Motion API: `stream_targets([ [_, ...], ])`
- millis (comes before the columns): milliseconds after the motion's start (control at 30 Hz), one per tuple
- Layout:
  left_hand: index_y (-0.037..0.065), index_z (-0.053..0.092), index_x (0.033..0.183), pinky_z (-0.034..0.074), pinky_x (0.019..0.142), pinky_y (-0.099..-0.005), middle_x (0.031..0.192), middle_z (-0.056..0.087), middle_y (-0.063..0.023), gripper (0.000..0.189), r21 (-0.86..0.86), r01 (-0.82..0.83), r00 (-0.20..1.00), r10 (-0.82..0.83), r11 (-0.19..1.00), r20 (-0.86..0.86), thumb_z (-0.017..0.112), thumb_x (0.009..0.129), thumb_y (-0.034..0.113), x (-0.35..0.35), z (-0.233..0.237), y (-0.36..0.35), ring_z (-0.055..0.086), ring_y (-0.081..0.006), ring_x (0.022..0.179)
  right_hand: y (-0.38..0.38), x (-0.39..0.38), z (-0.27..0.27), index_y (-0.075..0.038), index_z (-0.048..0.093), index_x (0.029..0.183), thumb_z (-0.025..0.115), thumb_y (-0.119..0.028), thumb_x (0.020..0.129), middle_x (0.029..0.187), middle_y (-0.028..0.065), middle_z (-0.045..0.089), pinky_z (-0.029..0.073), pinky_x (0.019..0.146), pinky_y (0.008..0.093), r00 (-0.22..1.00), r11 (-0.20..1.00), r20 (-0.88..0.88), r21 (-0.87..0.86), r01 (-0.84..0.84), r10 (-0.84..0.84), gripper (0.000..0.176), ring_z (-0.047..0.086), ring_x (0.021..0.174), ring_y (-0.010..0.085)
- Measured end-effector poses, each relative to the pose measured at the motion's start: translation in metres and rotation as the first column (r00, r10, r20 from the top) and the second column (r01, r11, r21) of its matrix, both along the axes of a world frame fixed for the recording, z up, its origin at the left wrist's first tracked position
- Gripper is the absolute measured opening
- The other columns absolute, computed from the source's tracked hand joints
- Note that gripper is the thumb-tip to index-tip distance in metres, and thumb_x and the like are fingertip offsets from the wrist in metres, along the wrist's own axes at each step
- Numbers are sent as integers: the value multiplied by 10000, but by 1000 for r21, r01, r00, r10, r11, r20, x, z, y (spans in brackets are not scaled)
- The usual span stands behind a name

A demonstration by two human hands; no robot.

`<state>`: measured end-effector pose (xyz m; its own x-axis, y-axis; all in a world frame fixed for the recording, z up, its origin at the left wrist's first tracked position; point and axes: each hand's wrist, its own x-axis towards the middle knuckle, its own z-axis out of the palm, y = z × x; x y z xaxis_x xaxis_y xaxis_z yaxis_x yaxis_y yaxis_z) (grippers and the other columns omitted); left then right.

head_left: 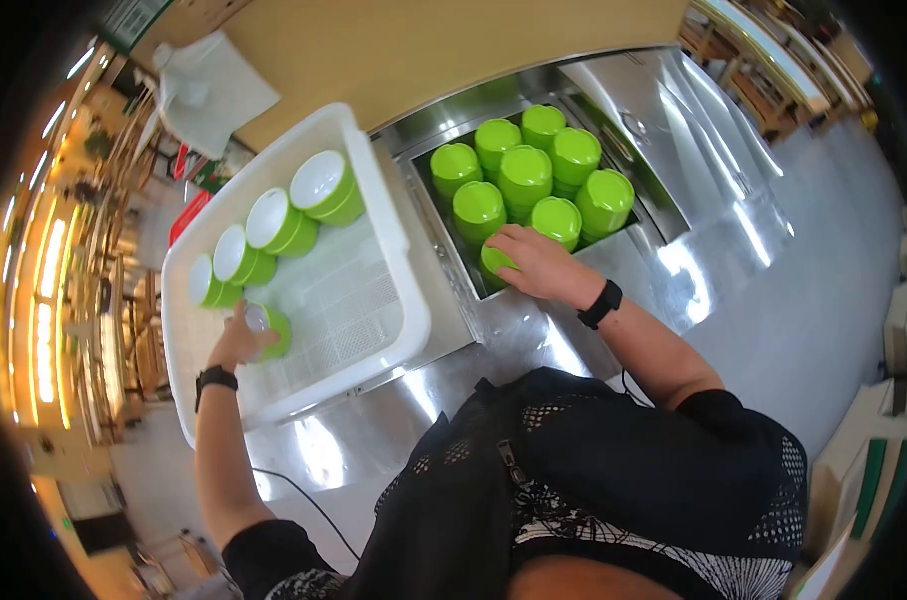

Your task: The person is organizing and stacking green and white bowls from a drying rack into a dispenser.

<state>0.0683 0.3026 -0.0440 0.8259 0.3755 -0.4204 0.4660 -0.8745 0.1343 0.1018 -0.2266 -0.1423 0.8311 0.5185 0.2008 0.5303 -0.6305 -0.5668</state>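
Observation:
My left hand (239,341) is closed around a green bowl with a pale inside (278,333), low in the white plastic crate (411,318). Along the crate's far left side, several green bowls with white insides (331,190) lie tilted in a row, some nested together. My right hand (542,264) curls its fingers over a green bowl (495,262) at the near left corner of the sunken metal bin (658,208). Several upside-down green bowls (526,172) stand in stacks in that bin, bottoms up. My right palm hides part of the bowl under it.
A steel counter (534,335) surrounds the bin and runs on to the right. Behind it rises a tan panel (454,35). A white jug (182,88) and a white sheet (236,85) are at the upper left. A black cable (309,500) hangs near my body.

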Motion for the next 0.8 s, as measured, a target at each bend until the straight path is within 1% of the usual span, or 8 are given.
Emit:
stream_targets([
  [133, 14, 207, 1567, 534, 960, -379, 1367, 530, -264, 1173, 124, 271, 949, -287, 954, 131, 868, 654, 337, 11, -22, 25, 571, -394, 1224, -3, -9, 21, -83, 603, 1245, 663, -166, 881, 1200, 146, 610, 503, 921, 449, 998, 987, 59, 162, -7, -3, 378, 593, 1105, 358],
  [200, -10, 235, 1549, 463, 1046, -345, 1364, 531, -226, 1071, -218, 329, 878, -212, 919, 430, 832, 708, 275, 19, -7, 20, 554, -354, 1245, -1, -16, 40, -81, 595, 1232, 663, -157, 875, 1191, 141, 606, 503, 910, 443, 997, 976, 80, 218, 6, -24, 371, 593, 1097, 355],
  [267, -29, 239, 1540, 466, 1042, -371, 1377, 522, -192, 1015, -404, 245, 903, -55, 882, 426, 799, 754, 285, 1, 64, -72, 553, -312, 1248, 3, -23, 65, -71, 558, 1302, 665, -130, 874, 1245, 136, 595, 492, 963, 404, 993, 957, 118, 289, -26, -8, 445, 586, 1125, 350],
  [333, -32, 232, 1546, 444, 1073, -394, 1403, 508, -172, 1045, -684, 186, 901, 156, 705, 405, 785, 759, 377, -13, 102, -130, 531, -281, 1285, 14, -28, 81, -82, 547, 1321, 678, -134, 860, 1285, 140, 571, 489, 974, 405, 982, 933, 188, 353, -74, 7, 482, 573, 1154, 350],
  [367, -32, 232, 1546, 444, 1073, -394, 1403, 508, -172, 1045, -683, 186, 904, 149, 706, 400, 785, 759, 377, -18, 105, -148, 531, -281, 1285, 21, -33, 89, -93, 536, 1340, 692, -139, 847, 1324, 145, 547, 487, 985, 406, 964, 903, 263, 407, -137, 27, 519, 561, 1183, 349],
  [433, -10, 219, 1562, 420, 1102, -403, 1428, 489, -154, 1101, -794, 417, 864, 78, 441, 498, 772, 741, 472, -29, 105, -176, 510, -272, 1317, 33, -50, 119, -103, 521, 1352, 730, -159, 818, 1353, 159, 509, 479, 998, 429, 954, 884, 288, 421, -201, 80, 576, 536, 1212, 368],
  [533, 3, 211, 1572, 399, 1127, -404, 1461, 457, -155, 1166, -825, 474, 873, -42, 308, 486, 792, 699, 513, -54, 111, -220, 490, -277, 1345, 56, -67, 131, -129, 484, 1383, 813, -186, 735, 1400, 181, 441, 467, 1013, 466, 899, 811, 412, 469, -349, 149, 728, 493, 1249, 400],
  [800, 16, 160, 1581, 421, 1135, -443, 1487, 430, -177, 1298, -956, 250, 952, 142, 153, 272, 845, 602, 524, -79, 112, -243, 476, -315, 1373, 64, -70, 127, -149, 435, 1413, 894, -228, 637, 1415, 181, 398, 453, 1020, 492, 840, 767, 536, 502, -400, 87, 904, 462, 1257, 423],
])
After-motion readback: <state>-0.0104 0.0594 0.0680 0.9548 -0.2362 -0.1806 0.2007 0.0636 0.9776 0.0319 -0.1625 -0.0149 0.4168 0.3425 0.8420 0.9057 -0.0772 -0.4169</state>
